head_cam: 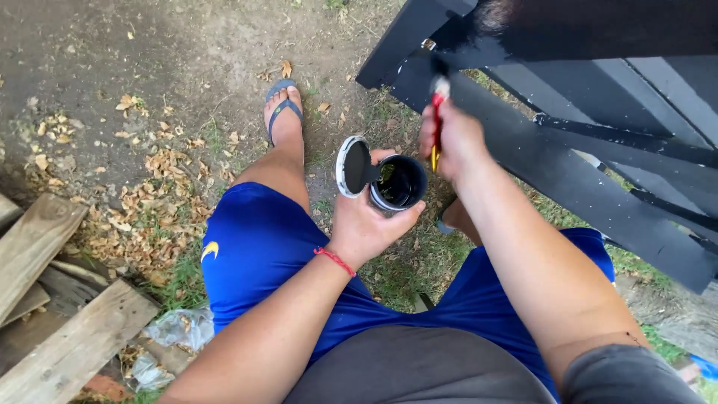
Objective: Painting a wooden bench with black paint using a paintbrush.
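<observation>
Here: left hand [366, 224] grips paint can [398, 183]; right hand [455, 142] grips brush [437, 112] against black fence [583, 172].

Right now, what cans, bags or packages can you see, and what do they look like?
Paint can: in the left hand, small, round, full of black paint.
Lid: beside the can, round, white rim, black inside.
Plastic bag: on the ground by the planks, clear, crumpled.

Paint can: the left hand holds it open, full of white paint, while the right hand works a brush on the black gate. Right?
Not quite. The head view shows black paint in the paint can, not white. The left hand holds it; the right hand holds the brush against the black gate.
</observation>
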